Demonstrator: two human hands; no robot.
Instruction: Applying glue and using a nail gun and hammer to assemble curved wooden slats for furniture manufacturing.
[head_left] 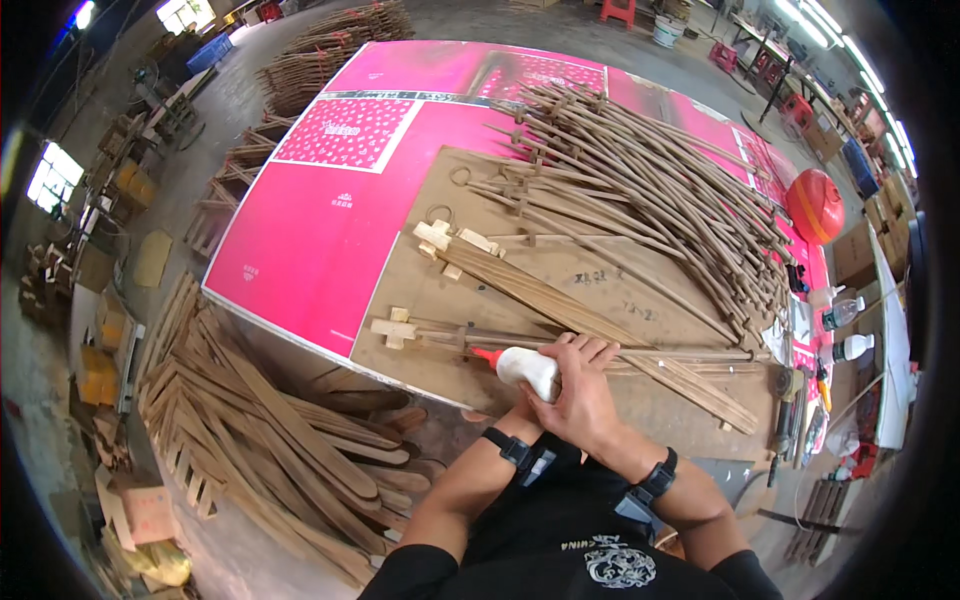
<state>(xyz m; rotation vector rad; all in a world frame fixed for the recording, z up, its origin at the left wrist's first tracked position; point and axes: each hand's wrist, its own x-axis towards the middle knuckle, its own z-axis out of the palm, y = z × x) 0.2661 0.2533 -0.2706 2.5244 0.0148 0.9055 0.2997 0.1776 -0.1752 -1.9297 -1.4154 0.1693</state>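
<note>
My right hand (585,395) is closed around the back end of a white squeeze bottle (527,370) with a red nozzle, its thumb underneath. The bottle lies nearly level, its tip pointing left over a slim wooden piece (440,336). That piece ends in a pale cross-shaped wooden block (396,328). My left hand (522,424) is below the bottle, its fingers hidden behind the bottle and the right hand. Beyond them, a long bundle of wooden strips (560,300) lies diagonally, with another pale block (433,236) at its far end.
Many thin curved wooden rods (640,195) are heaped on the brown board (430,275) over the pink-covered table (290,230). Curved wooden slats (270,430) are stacked at the lower left. Clear bottles (845,312), a power tool (785,400) and a red round object (815,206) are at the right.
</note>
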